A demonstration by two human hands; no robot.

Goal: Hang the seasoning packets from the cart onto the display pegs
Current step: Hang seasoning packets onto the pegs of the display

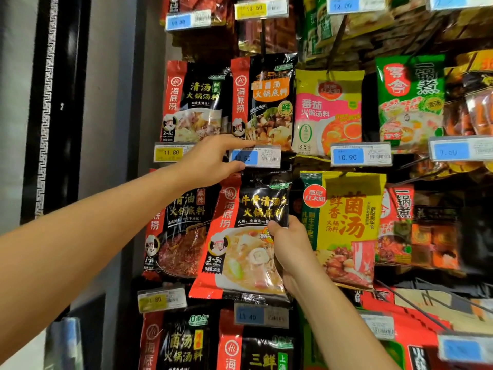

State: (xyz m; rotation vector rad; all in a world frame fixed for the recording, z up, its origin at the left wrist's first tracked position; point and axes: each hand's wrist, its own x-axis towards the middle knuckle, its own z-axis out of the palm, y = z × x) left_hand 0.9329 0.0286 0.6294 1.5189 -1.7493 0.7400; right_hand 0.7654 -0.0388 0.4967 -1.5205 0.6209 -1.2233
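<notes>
Your right hand (pixel 290 247) pinches the seasoning packet (pixel 240 236) by its right edge, thumb in front, its long axis upright but leaning, its top just below your left hand (pixel 210 158), which grips the blue price tag (pixel 264 157) directly above.

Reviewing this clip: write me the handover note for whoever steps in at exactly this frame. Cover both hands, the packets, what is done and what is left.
Left hand: thumb and fingers pinch the blue price tag just above the packet.
Right hand: grips the black-and-red packet by its right edge. The packet is tilted, with its top just under that tag.
Done: the spots around it already carry packets, such as the yellow packet to its right.
Left: whether this packet is hooked on yet is hidden, so seat it and let go. Anything else waiting to be hung is out of view.
</notes>
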